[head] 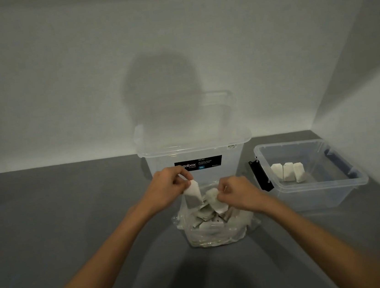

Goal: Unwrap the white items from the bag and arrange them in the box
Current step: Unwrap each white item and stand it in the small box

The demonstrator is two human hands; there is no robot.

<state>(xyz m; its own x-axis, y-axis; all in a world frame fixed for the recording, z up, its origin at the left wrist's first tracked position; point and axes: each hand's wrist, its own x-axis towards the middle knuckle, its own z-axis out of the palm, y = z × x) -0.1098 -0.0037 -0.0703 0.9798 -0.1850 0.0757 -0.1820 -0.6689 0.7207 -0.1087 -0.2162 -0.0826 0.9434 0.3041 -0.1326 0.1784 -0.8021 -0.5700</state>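
Grey worktop [73, 218] holds a clear bag [215, 229] full of white packets. Left hand [168, 189] pinches one packet [193, 192] up high. Right hand [238, 191] pinches a second packet [215, 200] over the bag, each grip tight, maybe to peel wrapping. Three white ones [288, 172] stand neatly in the small box [287, 144].

Grey floor [75, 229], bag [219, 231], two boxes [195, 157] [314, 190]

The bag [218, 229] is set mid-table [75, 229], the tall tub [192, 148] is stood just behind it, and three items [288, 172] are lined up in the low box [310, 197] to the right.
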